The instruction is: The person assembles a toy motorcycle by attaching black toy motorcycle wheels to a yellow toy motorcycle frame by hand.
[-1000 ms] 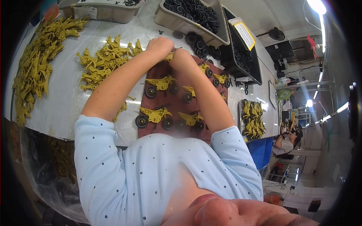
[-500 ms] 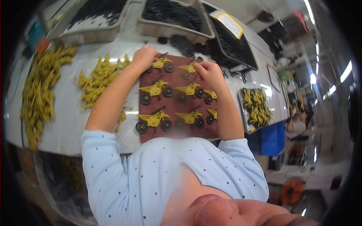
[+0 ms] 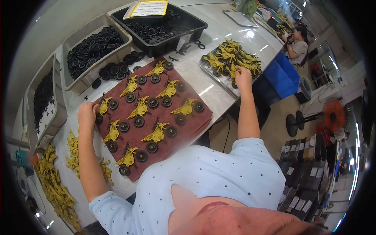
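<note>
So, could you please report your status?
Left hand at edge of maroon mat, by yellow piece. Right hand at yellow pieces heaped on tray. Nothing visibly blocking.

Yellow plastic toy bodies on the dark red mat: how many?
9 yellow plastic toy bodies on the dark red mat: three in the left row, three in the middle, three in the right. The left hand is at the left row's top one; none looks fully hidden.

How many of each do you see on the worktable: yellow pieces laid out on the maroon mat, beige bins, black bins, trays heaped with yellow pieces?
Yellow pieces on the maroon mat: 9
Beige bins: 2
Black bin: 1
Heaped tray: 1
Total: 13
</note>
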Available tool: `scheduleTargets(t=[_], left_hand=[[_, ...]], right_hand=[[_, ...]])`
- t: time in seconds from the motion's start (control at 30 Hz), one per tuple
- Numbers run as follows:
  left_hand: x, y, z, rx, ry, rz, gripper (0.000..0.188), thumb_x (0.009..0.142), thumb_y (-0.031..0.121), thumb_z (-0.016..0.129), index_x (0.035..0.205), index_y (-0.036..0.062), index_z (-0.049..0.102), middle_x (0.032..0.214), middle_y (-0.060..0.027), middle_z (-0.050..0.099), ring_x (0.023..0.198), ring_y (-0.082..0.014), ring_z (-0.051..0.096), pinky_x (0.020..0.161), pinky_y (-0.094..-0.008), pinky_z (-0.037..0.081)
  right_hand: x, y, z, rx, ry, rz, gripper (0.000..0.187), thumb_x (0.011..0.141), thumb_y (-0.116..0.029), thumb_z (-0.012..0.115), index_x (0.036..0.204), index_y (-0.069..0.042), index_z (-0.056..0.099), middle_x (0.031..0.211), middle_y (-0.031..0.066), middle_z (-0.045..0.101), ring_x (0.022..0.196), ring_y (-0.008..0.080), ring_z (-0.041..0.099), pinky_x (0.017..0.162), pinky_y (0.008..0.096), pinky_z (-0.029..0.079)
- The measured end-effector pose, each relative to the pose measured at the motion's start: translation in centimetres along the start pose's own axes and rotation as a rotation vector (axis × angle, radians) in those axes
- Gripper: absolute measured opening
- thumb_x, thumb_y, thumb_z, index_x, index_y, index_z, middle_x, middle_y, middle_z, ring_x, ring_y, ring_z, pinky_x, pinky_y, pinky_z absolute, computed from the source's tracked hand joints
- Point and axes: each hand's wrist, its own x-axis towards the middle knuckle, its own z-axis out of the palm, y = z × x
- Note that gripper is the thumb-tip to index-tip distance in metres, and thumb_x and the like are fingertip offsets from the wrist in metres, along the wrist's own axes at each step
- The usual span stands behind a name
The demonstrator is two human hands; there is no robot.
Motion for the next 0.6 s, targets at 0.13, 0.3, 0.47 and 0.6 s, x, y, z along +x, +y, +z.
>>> scheduleTargets(t=[0.13,0.3,0.47,0.6], left_hand=[[-4.2,0.3,-2.5,-0.011,0.133,-0.097,0.022,0.08,0.02,0.067,0.097,0.0063,0.067,0.092,-0.0136,0.065,0.094,-0.0324,0.058,0.08,-0.0412,0.046],[-13.8,1.7,-6.9,0.149,0.065,-0.333,0.05,0.076,0.028,0.073,0.121,0.0124,0.059,0.124,-0.0141,0.056,0.117,-0.0343,0.049,0.094,-0.0465,0.04],[-20.4,2.3,-6.6,0.268,-0.048,-0.572,0.088,0.067,0.043,0.078,0.142,0.0215,0.038,0.148,-0.0158,0.03,0.137,-0.0394,0.024,0.104,-0.0583,0.025],[-22.8,-0.5,-3.8,0.141,0.089,-0.525,0.078,0.071,0.043,0.075,0.14,0.023,0.042,0.146,-0.0129,0.034,0.136,-0.0382,0.027,0.105,-0.059,0.024]], right_hand=[[-0.3,0.3,1.7,0.077,0.125,-0.11,0.017,0.084,-0.01,0.06,0.098,-0.003,0.067,0.096,0.0182,0.062,0.089,0.0348,0.059,0.079,0.041,0.048],[-1.5,-1.6,2.9,0.273,0.334,-0.261,0.021,0.083,-0.001,0.057,0.101,-0.004,0.066,0.092,0.0127,0.063,0.081,0.0257,0.059,0.068,0.0342,0.047],[-3.3,-0.8,5.1,0.304,0.467,-0.258,0.023,0.084,0.003,0.053,0.103,-0.001,0.067,0.101,0.0119,0.063,0.086,0.0229,0.062,0.067,0.0295,0.051],[-2.9,-3.2,4.9,0.341,0.537,-0.348,0.024,0.085,0.005,0.052,0.103,0.0,0.067,0.1,0.0121,0.062,0.086,0.0213,0.061,0.065,0.028,0.051]])
